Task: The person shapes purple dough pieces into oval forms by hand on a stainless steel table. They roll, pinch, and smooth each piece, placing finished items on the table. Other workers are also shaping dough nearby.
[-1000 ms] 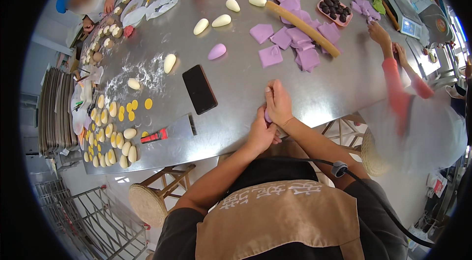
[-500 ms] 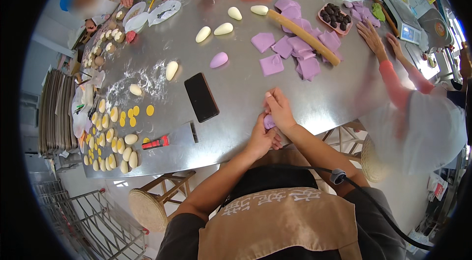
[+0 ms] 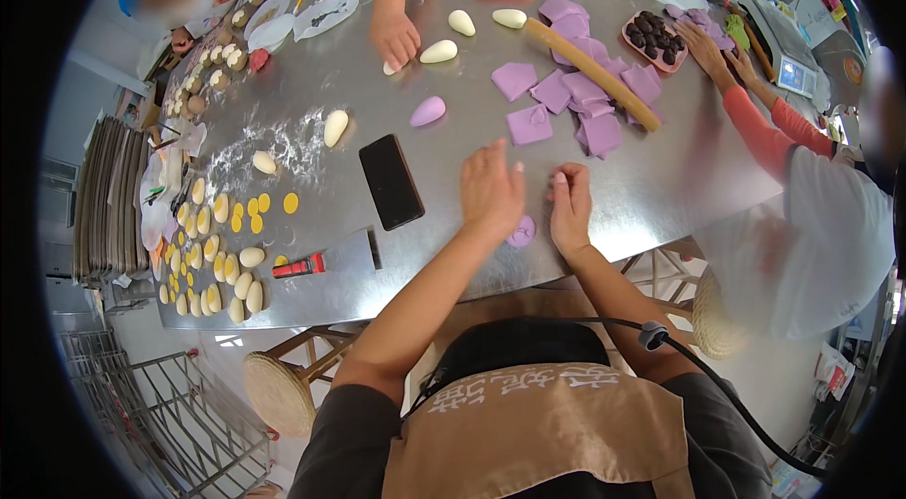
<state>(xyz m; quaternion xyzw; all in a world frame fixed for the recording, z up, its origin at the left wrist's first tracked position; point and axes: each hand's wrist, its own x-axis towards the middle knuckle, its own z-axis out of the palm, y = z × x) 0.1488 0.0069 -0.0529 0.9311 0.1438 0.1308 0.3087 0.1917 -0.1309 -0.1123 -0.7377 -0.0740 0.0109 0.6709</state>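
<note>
Steel table (image 3: pixel 444 258), phone (image 3: pixel 391 182) taken as landmark. Purple dough disc (image 3: pixel 521 232) lies to the right of the phone and a little nearer the person, flat on the steel, in the gap between the two wrists. It sits just beside the left wrist, farther from the right one.

Left hand (image 3: pixel 493 192): right of the phone, fingers long and parted, nothing seen in its grasp; disc behind it, on the person's side. Right hand (image 3: pixel 570 206): farther right of the phone, fingers loosely curled, thumb side up; cannot tell whether anything is inside the curl.

Beyond the phone and slightly right, a purple egg-shaped piece (image 3: pixel 427 112). Well beyond and right of it, purple dough squares (image 3: pixel 530 124), overlapping, with a rolling pin (image 3: pixel 593 74) slanting across them. Left of the phone, yellow discs (image 3: pixel 291 203). Nearer the person and left of the phone, a scraper (image 3: pixel 301 266) with red handle. Far beyond the phone, a co-worker's hand (image 3: pixel 394 41) reaches down at the table, fingers together.
</note>
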